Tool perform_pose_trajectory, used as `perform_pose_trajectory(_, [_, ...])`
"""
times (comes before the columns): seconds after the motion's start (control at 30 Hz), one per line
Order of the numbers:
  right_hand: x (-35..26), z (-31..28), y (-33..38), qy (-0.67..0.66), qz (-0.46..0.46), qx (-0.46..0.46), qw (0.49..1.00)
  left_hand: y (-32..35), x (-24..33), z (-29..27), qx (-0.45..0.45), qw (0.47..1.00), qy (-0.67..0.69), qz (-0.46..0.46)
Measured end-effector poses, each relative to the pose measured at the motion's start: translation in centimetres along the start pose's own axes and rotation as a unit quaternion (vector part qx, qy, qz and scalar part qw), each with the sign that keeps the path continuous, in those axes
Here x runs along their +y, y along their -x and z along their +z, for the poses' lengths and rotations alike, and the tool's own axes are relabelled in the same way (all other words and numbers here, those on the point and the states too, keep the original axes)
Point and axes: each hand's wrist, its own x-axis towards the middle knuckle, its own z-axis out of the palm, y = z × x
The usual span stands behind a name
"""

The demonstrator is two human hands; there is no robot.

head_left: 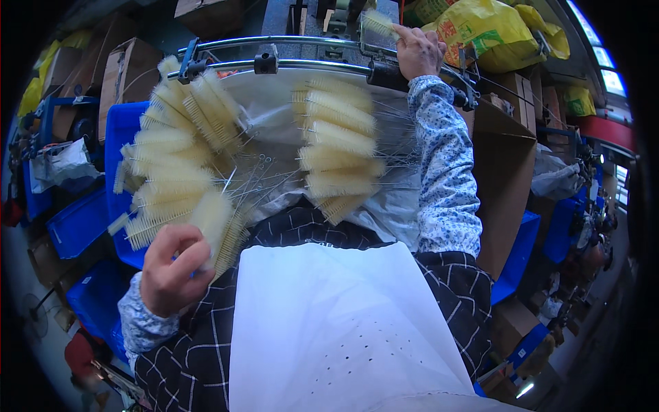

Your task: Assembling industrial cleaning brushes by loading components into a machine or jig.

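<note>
My left hand (175, 269) is closed, its fingertips at the lower end of a pale bristle brush (211, 216) raised over a pile. That pile of yellowish tube brushes (165, 147) lies to the left, partly over a blue bin (120, 137). In front of my lap, a second stack of brushes (340, 137) has its thin wire handles pointing right. Up at the metal machine, my right hand (417, 51) has curled fingers, the index finger stretched to the edge of a small bristle brush (377, 24). What its other fingers hold is hidden.
Two steel rods (302, 65) with black clamps cross the far side. Yellow sacks (484, 34) sit at the far right above an open cardboard box (504, 185). Blue crates (79, 220) stand at the left. A grey plastic sheet (264, 103) lies under the brushes.
</note>
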Motion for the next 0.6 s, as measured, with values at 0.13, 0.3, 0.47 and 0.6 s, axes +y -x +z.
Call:
perform_pose_trajectory(0.13, [0.6,0.1,0.3,-0.009,0.011,0.007,1.000,0.1,-0.4,-2.9,0.038,0.997,0.042,0.046])
perform_pose_trajectory(0.3, [-0.5,0.4,-0.7,-0.067,0.026,-0.055,0.996,1.1,-0.4,-3.7,0.143,0.987,0.078,0.007])
perform_pose_trajectory(0.47, [0.4,0.3,-0.4,-0.065,0.085,-0.145,0.984,0.2,-1.9,-2.4,0.155,0.981,0.112,-0.003])
perform_pose_trajectory(0.6, [0.9,2.1,-1.2,0.007,0.057,-0.101,0.993,-0.1,-1.8,-2.0,0.173,0.972,0.158,-0.007])
